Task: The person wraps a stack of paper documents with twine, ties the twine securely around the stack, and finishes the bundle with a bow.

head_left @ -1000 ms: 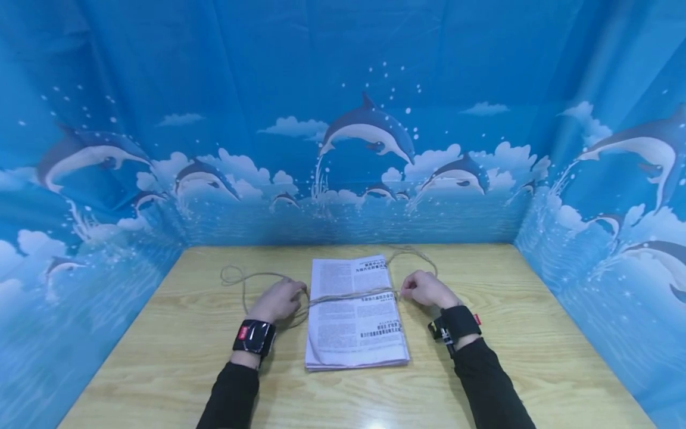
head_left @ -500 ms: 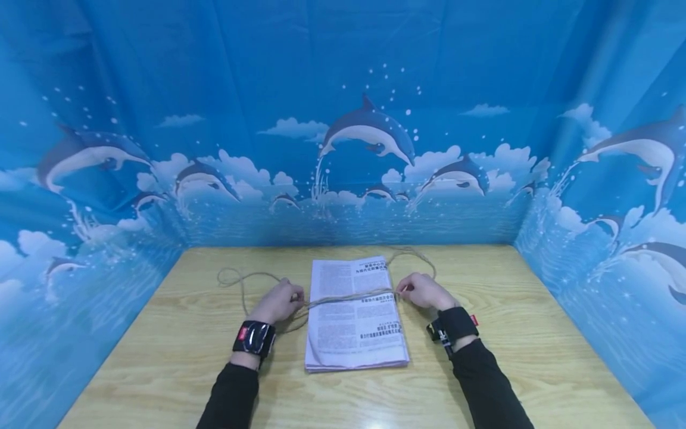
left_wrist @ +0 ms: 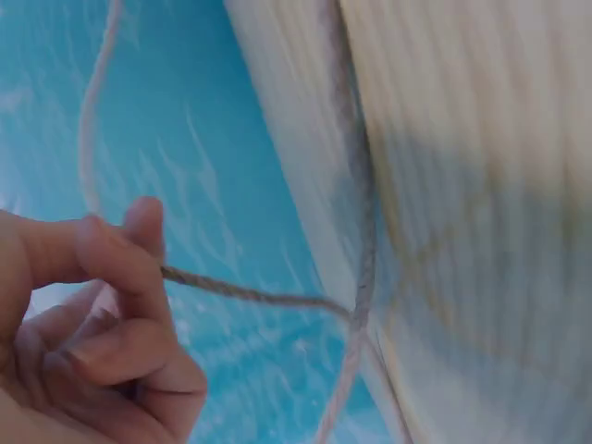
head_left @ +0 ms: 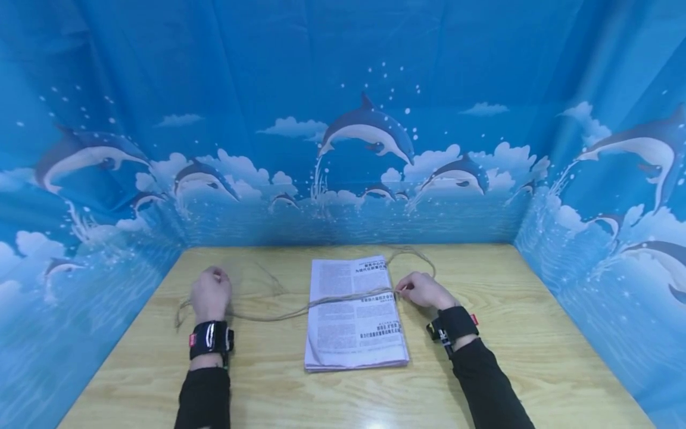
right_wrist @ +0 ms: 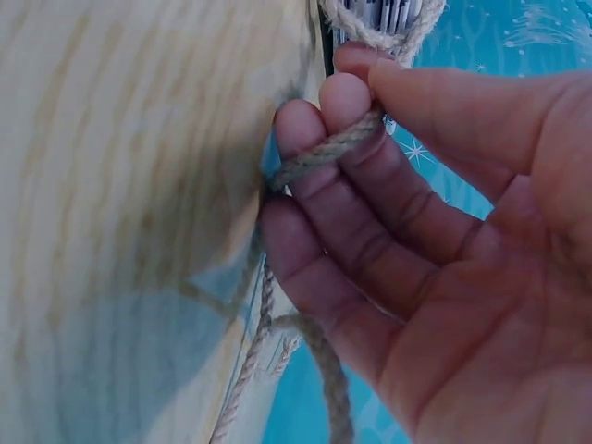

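A flat stack of newspapers (head_left: 356, 339) lies mid-table, with thin tan rope (head_left: 348, 297) running across its top from side to side. Left of the stack, my left hand (head_left: 211, 295) is raised above the table. In the left wrist view, the thumb and index finger of that left hand (left_wrist: 116, 319) pinch a strand of the rope (left_wrist: 240, 291). At the stack's right edge, my right hand (head_left: 426, 291) holds the rope. Close up in the right wrist view, the right hand (right_wrist: 444, 203) pinches the rope (right_wrist: 328, 153) between thumb and fingertips.
The light wooden table (head_left: 471, 369) runs back to a blue dolphin-print curtain (head_left: 343, 214), which also hangs at both sides. A rope loop (head_left: 420, 255) lies behind the right hand. More rope trails from the stack's left edge to the left hand.
My left hand has moved left, away from the stack, drawing the rope out on that side. The right hand has shifted slightly left to the stack's edge. The newspapers stay put.
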Motion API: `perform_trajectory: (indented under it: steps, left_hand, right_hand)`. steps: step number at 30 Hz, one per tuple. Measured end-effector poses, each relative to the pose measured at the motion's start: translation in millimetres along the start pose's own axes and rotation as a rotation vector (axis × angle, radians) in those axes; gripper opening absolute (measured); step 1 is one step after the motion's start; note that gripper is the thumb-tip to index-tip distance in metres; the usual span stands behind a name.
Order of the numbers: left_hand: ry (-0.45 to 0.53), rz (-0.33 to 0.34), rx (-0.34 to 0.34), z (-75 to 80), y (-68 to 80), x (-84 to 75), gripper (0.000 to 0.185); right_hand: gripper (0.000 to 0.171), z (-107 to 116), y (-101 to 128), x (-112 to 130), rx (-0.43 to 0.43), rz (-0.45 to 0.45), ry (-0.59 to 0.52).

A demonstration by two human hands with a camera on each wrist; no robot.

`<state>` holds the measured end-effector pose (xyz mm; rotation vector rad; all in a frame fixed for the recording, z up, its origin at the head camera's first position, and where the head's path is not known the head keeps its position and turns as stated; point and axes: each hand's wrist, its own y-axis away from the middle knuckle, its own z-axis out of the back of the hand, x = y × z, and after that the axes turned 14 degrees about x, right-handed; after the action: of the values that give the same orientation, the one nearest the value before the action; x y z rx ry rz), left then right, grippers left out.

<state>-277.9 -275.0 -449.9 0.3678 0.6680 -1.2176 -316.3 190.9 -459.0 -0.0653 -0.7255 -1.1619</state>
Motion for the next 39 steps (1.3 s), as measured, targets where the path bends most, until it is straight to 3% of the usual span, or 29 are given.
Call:
perform_trajectory:
  steps: [2, 4, 7, 10, 14, 17, 19, 22, 27, 32, 39]
  left_hand:
    - [-0.014, 0.015, -0.017, 2.8, 0.9, 4.4, 0.031]
    - [-0.036, 0.008, 0.017, 0.9, 0.9, 5.1, 0.038]
    - [-0.078, -0.058, 0.114, -7.1, 2.3, -5.6, 0.046]
    - [-0.078, -0.184, 0.302, -19.0, 8.6, -27.3, 0.04]
    - [-0.08, -0.323, 0.679, -41.0, 21.8, -61.1, 0.029]
    - [-0.122, -0.376, 0.833, -56.7, 30.0, -78.6, 0.022]
    - [-0.159, -0.405, 0.846, -64.1, 33.3, -84.6, 0.016]
    - [-0.143, -0.414, 0.796, -70.3, 35.5, -87.3, 0.008]
    - [-0.022, -0.456, 0.682, -69.3, 33.0, -87.1, 0.023]
    - [-0.021, -0.467, 0.641, -69.0, 25.7, -83.4, 0.026]
    - [-0.095, -0.415, 0.699, -74.0, 23.6, -71.1, 0.026]
  right_hand:
    - [0.02, 0, -1, 0, 0.002, 0.007, 0.005]
    - [0.02, 0, -1, 0, 0.007, 0.016, 0.014]
    - [0.02, -1, 0, 4, 0.019, 0.04, 0.023]
    - [0.017, -1, 3, 12, 0.036, 0.053, 0.023]
    - [0.015, 0, 5, 17, 0.023, 0.051, 0.016]
    - [0.016, -1, 4, 17, -0.012, 0.074, 0.01]
    - [0.015, -1, 2, 17, -0.042, 0.121, 0.005]
    - [0.016, -2, -1, 16, -0.088, 0.196, -0.015]
    - [0.028, -4, -4, 14, -0.119, 0.257, -0.04]
    - [0.038, -3, -5, -1, -0.044, 0.218, -0.093]
    - [0.038, -1, -4, -21, 0.102, 0.199, -0.127]
